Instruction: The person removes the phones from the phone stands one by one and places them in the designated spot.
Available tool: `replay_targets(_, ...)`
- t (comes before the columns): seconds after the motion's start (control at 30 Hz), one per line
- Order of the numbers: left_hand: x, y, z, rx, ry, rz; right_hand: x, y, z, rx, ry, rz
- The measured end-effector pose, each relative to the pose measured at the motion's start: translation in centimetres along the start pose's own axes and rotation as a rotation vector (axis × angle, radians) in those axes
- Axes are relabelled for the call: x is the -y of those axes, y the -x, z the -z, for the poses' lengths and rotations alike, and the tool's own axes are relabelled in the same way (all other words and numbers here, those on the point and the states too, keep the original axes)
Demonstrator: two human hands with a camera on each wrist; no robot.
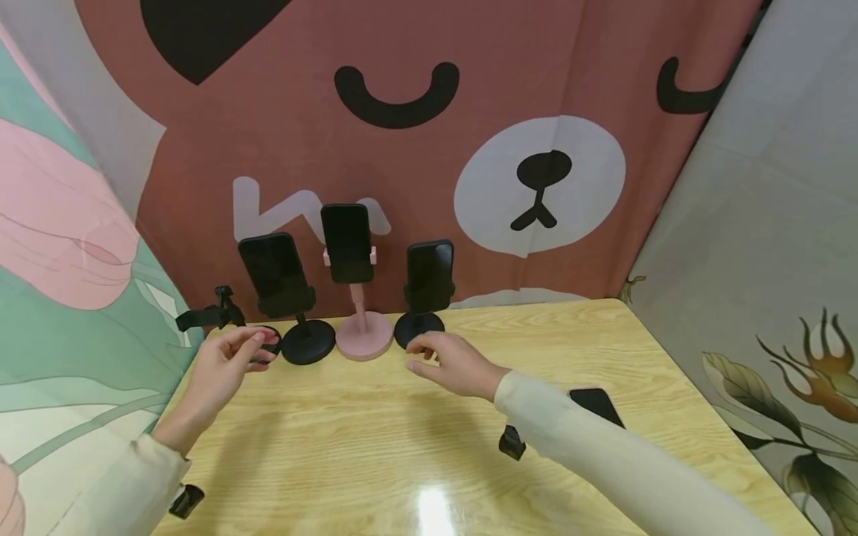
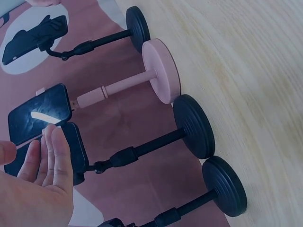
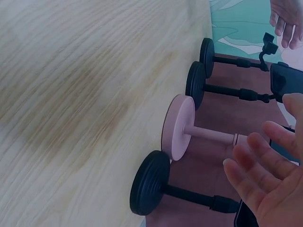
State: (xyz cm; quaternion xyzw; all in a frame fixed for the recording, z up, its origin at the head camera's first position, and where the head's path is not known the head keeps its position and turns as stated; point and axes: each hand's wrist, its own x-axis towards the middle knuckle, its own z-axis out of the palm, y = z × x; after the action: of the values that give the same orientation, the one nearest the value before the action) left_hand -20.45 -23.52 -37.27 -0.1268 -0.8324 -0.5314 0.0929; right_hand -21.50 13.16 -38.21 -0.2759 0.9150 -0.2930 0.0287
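My left hand (image 1: 224, 368) hovers in front of a black phone stand (image 1: 217, 316) that carries no phone. Its fingers are loosely bent around nothing. My right hand (image 1: 459, 365) hangs before another black stand (image 1: 418, 327), which bears a dark phone (image 1: 430, 275); this hand too is bare, with relaxed fingers in the right wrist view. Between the hands, a pink stand (image 1: 365, 336) holds an upright phone (image 1: 347, 244). Left of it, a further black stand (image 1: 308, 342) carries a tilted phone (image 1: 273, 266). The bases stand side by side in a row.
A dark phone (image 1: 595, 404) lies flat on the wooden table (image 1: 375, 447), partly covered by the right sleeve (image 1: 590, 447). Behind the stands hangs a reddish curtain (image 1: 268, 149) with a bear face. Patterned cloths (image 1: 60, 223) close off both sides.
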Motion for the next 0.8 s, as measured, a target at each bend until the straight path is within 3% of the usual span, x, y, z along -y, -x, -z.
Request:
replay_targets(0.57,0.7,-1.8,1.5,-0.087,-0.063,0.005,2.3,-5.3,-1.3,-0.027,-0.031,-0.012)
replay_targets(0.8,1.2,-2.6,1.9,-0.112,-0.113,0.034,3.0,-7.9,-2.1,-0.02,-0.213,-0.054)
